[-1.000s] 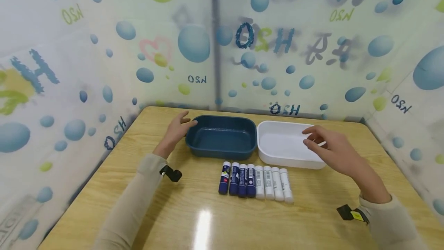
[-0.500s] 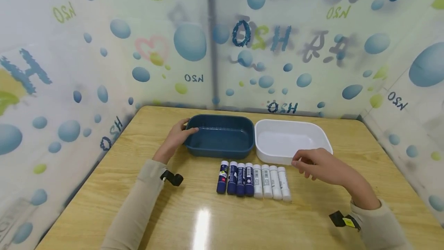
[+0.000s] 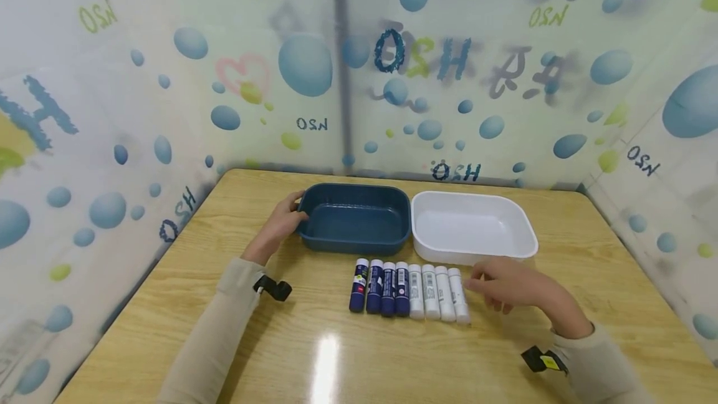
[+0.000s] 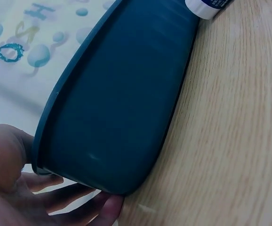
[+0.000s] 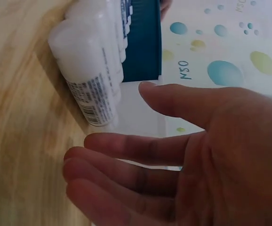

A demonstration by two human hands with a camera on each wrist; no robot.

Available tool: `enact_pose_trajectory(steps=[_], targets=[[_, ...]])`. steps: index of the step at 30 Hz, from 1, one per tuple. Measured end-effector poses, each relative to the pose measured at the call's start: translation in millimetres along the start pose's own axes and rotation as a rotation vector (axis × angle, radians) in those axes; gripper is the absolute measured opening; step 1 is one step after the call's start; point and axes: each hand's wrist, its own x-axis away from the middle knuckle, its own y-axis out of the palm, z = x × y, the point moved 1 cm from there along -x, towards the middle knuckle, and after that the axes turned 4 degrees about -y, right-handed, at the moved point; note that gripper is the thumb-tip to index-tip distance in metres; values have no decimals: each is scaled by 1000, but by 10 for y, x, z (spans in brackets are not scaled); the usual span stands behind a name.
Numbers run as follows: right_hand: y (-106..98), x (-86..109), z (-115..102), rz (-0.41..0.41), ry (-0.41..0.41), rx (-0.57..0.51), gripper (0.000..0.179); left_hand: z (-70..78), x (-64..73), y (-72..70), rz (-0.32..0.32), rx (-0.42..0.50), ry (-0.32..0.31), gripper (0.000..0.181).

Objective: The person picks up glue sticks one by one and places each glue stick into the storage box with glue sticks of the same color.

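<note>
Wooden table (image 3: 392, 354) is enclosed by bubble-printed walls (image 3: 471, 129). Blue tray (image 3: 353, 244) is gripped at left by left hand (image 3: 282, 220); right hand (image 3: 510, 282), half-spread, empty, is held near white tubes (image 3: 430, 292)

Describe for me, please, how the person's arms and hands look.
The left hand and right hand are ungloved. The person wears long, plain beige fabric sleeves, each bearing a small, angular black device; the right one has a yellow label.

Right grip (image 3: 507, 282), thumb (image 5: 178, 101) and fingers (image 5: 136, 148) apart
</note>
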Motion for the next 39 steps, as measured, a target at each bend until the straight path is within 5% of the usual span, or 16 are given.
enact_pose_trajectory(steps=[39], targets=[[186,-128,47,82,214,-7,29,25,22,-18,-23,1,-21,69]])
